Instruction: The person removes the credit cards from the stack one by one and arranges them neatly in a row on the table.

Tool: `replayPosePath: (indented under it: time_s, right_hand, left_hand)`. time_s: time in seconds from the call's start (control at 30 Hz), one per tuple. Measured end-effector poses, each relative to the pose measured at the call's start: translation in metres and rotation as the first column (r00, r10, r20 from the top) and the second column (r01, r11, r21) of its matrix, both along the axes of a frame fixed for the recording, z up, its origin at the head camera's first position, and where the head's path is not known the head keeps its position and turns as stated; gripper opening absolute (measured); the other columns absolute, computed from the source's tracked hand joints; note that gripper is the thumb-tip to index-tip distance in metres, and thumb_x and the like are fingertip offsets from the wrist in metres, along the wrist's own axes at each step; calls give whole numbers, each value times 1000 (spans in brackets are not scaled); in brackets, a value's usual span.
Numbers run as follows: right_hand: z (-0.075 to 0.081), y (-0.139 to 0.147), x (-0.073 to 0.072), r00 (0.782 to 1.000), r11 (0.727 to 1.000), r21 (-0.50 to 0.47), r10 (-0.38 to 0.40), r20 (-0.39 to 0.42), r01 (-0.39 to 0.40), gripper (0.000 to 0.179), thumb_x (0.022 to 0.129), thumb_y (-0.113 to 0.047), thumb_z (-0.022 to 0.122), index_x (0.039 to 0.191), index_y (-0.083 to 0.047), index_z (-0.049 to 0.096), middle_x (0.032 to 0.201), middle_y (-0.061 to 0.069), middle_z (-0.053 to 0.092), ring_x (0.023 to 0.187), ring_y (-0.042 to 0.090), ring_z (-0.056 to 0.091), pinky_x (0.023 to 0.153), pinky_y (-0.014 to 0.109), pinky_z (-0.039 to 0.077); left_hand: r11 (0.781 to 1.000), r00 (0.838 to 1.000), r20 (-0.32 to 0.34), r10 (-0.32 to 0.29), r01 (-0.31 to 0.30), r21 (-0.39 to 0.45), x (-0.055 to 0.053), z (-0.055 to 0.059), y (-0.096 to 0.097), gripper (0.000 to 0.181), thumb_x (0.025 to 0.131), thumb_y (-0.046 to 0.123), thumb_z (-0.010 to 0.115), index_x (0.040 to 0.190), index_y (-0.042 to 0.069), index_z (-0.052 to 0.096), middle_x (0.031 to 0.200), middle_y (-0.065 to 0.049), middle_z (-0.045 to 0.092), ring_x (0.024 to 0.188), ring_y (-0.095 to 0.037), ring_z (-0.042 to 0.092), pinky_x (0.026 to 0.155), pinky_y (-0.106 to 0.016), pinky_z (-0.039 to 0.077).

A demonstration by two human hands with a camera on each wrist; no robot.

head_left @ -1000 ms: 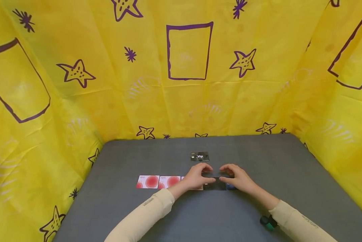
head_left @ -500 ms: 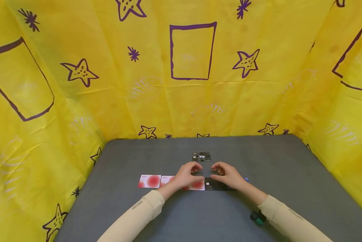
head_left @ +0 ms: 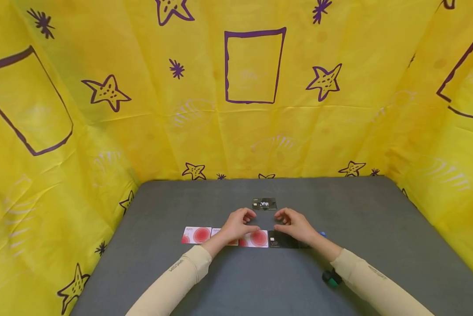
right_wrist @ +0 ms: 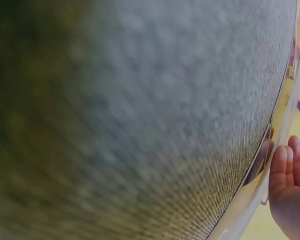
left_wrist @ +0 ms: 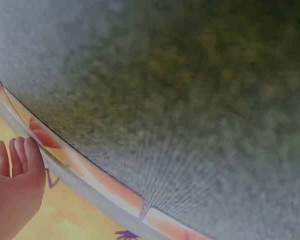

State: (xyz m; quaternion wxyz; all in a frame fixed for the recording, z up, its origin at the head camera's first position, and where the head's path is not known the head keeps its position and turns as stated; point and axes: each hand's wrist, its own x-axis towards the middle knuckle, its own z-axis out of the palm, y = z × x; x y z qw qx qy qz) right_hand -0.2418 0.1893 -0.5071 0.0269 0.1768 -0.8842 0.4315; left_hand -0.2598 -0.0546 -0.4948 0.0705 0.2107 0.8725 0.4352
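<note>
In the head view my left hand [head_left: 236, 226] hovers over the row of cards with loosely bent fingers and nothing between them. Beneath it is a white-and-red card [head_left: 216, 237], partly covered. Another red-patterned card [head_left: 258, 239] lies just to its right, near the thumb. My right hand [head_left: 297, 227], also with relaxed fingers and holding nothing, is over the right end of the row. A black VIP card [head_left: 281, 240] lies beside and partly under it. Something dark and blue-edged is mostly hidden by the right hand. Both wrist views show the hands [left_wrist: 17, 185] [right_wrist: 292, 185] holding nothing.
A white-and-red card [head_left: 196, 235] forms the row's left end. Behind the hands lies a second black Vip card [head_left: 265, 203]. The grey table [head_left: 236, 281] meets yellow patterned cloth [head_left: 149, 131] at the back and sides. A dark-green device [head_left: 332, 278] is at the right sleeve.
Both hands have shifted left, the left one further, so the gap between them is wider. The third red card and the front VIP card's lettering are now uncovered. The head view has turned slightly.
</note>
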Motion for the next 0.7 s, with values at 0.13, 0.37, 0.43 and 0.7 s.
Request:
replayPosePath:
  time_s: [0.13, 0.37, 0.43, 0.7]
  right_hand:
    - [1, 1, -7, 999, 999, 9, -34, 8, 34, 31, 79, -14, 80, 106, -5, 65, 97, 5, 65, 82, 18, 54, 71, 28, 46]
    - [1, 4, -19, 996, 994, 64, -88, -9, 88, 32, 79, -14, 80, 106, -4, 64, 95, 6, 64, 80, 18, 54, 71, 33, 45]
    - [1, 4, -23, 995, 993, 69, -101, -2, 101, 33, 79, -14, 80, 106, -4, 65, 95, 7, 64, 80, 19, 54, 72, 34, 44]
    - [4, 3, -39, 994, 990, 91, -109, -4, 109, 40, 78, -15, 80, 110, 2, 64, 96, 11, 63, 84, 25, 54, 76, 37, 43]
  left_hand:
    - [999, 999, -2, 43, -43, -12, -9, -1, -3, 37, 79, 18, 81, 108, 3, 65, 102, -8, 61, 93, -22, 57, 84, -34, 48]
    - [998, 998, -40, 54, -56, -42, -23, 1, -1, 37, 78, 15, 81, 107, 1, 64, 101, -10, 62, 90, -22, 56, 81, -33, 48]
    - [997, 997, -62, 51, -54, -51, -27, 3, 1, 38, 77, 14, 82, 107, 0, 64, 101, -11, 62, 89, -22, 56, 80, -33, 47]
    - [990, 994, -80, 74, -83, -118, -40, 7, 10, 41, 77, 14, 81, 111, -1, 62, 102, -13, 61, 90, -25, 56, 82, -35, 47]
